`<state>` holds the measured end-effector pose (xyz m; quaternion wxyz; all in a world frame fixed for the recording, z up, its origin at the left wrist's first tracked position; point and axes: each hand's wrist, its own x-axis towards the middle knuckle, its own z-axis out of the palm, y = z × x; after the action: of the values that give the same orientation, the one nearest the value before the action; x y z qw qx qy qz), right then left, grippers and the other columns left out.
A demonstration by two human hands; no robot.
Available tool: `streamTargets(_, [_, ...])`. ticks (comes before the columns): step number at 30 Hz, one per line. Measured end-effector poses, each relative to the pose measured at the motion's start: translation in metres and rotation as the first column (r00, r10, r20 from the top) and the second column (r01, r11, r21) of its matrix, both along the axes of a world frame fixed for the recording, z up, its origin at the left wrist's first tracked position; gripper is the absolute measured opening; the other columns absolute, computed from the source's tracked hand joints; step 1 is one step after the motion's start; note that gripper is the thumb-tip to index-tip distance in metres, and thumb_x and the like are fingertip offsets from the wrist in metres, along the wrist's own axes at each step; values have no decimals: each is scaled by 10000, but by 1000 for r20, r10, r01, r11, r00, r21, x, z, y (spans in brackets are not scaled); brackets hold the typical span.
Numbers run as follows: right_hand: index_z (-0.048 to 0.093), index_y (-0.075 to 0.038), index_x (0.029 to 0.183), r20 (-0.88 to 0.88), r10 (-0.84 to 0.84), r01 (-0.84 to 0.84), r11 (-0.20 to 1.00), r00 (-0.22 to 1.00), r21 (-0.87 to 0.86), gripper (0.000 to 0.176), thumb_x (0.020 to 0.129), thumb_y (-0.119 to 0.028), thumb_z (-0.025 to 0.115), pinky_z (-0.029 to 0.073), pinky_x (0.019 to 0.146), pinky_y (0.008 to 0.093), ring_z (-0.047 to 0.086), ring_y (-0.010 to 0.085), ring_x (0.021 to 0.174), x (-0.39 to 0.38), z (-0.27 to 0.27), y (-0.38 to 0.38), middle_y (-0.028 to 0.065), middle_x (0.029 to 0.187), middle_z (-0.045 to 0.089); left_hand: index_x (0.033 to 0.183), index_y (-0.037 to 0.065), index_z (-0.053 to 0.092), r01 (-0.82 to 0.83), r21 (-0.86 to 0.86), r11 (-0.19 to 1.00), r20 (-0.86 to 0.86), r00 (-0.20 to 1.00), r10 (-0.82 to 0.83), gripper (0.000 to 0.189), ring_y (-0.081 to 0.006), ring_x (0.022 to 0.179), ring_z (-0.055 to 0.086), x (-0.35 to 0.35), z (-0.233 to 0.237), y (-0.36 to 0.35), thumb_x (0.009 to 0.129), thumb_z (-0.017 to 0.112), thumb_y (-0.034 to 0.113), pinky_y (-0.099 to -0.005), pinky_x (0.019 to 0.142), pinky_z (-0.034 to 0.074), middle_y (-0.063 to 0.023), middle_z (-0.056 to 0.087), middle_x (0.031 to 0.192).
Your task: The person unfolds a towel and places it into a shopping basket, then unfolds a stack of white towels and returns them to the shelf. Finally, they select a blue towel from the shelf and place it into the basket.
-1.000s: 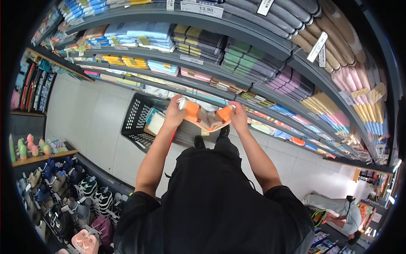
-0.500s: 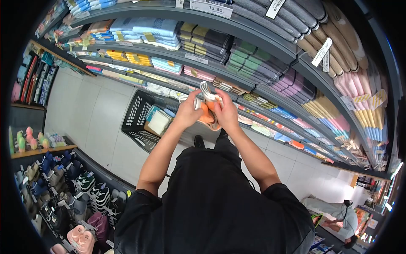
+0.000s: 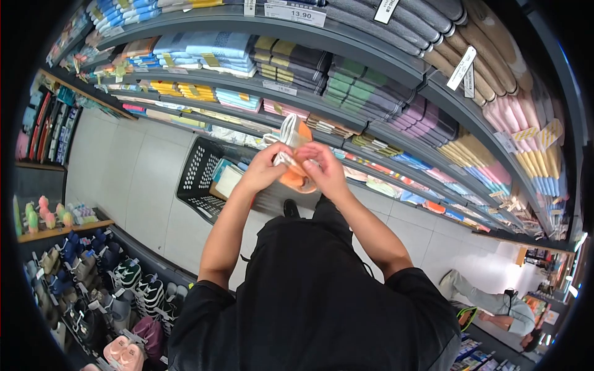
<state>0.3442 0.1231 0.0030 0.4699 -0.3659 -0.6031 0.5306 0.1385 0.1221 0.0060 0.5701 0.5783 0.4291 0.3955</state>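
A folded orange-and-white towel [image 3: 289, 128] is in front of my body, bunched in the middle, with folded layers standing up at the top. My left hand [image 3: 265, 168] pinches it from the left, thumb and fingers closed on a white part. From the right, my right hand [image 3: 324, 168] has its fingers bent and closed against the towel's middle; its fingertips are partly hidden in the folds. An orange end hangs below both hands. Behind it, to the left, a dark shopping basket [image 3: 197, 162] holds a white item [image 3: 229, 179] and some bluish ones.
Shelves of folded towels [image 3: 365, 80] curve across the front and right, with a price label [image 3: 294, 14] at the top. Shoes and slippers [image 3: 124, 352] fill a rack at lower left. Another person [image 3: 510, 309] is at lower right. Pale floor tiles [image 3: 139, 167] lie between.
My hands have shifted slightly left and the towel is turned, with more white layers standing up. My right-hand fingers have moved in to the towel's middle. The other person has moved slightly.
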Motion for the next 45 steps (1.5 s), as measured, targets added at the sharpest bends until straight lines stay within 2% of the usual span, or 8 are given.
streamTargets(4, [501,-25,1309,154,-79,92,993,985,-77,470,903,-164,691,479,947,322,579,172,1135,35,-18,24,88,1249,594,932,57,605,160,-95,982,114,982,-149,197,-82,857,533,-28,33,-10,744,578,3,-233,769,421,14,571,915])
streamTargets(13, [402,-27,1436,-573,363,-641,648,734,-411,721,840,-213,764,385,1087,382,522,216,1260,67,-14,19,74,1380,533,913,79,557,88,-175,981,633,773,44,147,-143,868,593,-39,24,-16,848,682,119,-267,717,507,-33,584,901])
streamTargets(21, [488,-46,1372,-724,-5,-510,705,690,-492,450,955,-172,600,445,1042,407,577,243,1206,65,-14,13,104,1309,593,893,75,520,242,-205,948,813,581,28,217,-195,804,626,-49,-6,-15,900,679,221,-313,708,535,-95,618,869])
streamTargets(31, [612,-31,1126,-203,-172,8,782,964,-623,299,953,-273,638,485,820,274,615,123,922,54,-55,39,60,1036,662,913,52,527,219,-261,940,828,552,101,158,-235,886,618,-28,-15,-8,841,658,103,-350,778,532,-120,612,953])
streamTargets(35, [572,-34,1187,619,-115,301,931,777,-206,364,893,-213,691,492,849,322,626,220,1028,56,-35,35,123,1126,649,978,58,548,114,-480,870,772,525,358,189,-277,970,623,-29,-12,-12,793,588,57,-407,881,532,-127,610,1008])
streamTargets(41, [516,-71,1324,619,-135,-207,870,774,448,614,770,-137,772,462,994,404,536,296,1245,19,35,0,173,1358,533,1265,-53,510,169,-597,784,737,501,453,472,-328,1114,627,-29,-8,1,840,555,146,-442,990,500,-194,619,1237])
streamTargets(44, [527,-64,1318,482,-117,-110,903,868,415,593,778,-123,764,475,984,390,571,307,1207,11,15,13,166,1328,567,1259,-37,519,187,-623,760,723,508,468,448,-316,1120,629,-12,6,-1,862,549,167,-436,984,504,-182,625,1237])
streamTargets(45, [543,-46,1301,430,18,-24,1000,903,7,530,812,-89,744,499,959,379,628,289,1118,11,32,11,141,1252,624,1273,-8,522,109,-657,746,678,519,521,455,-283,1079,645,-7,17,-2,925,558,283,-414,954,516,-155,647,1191])
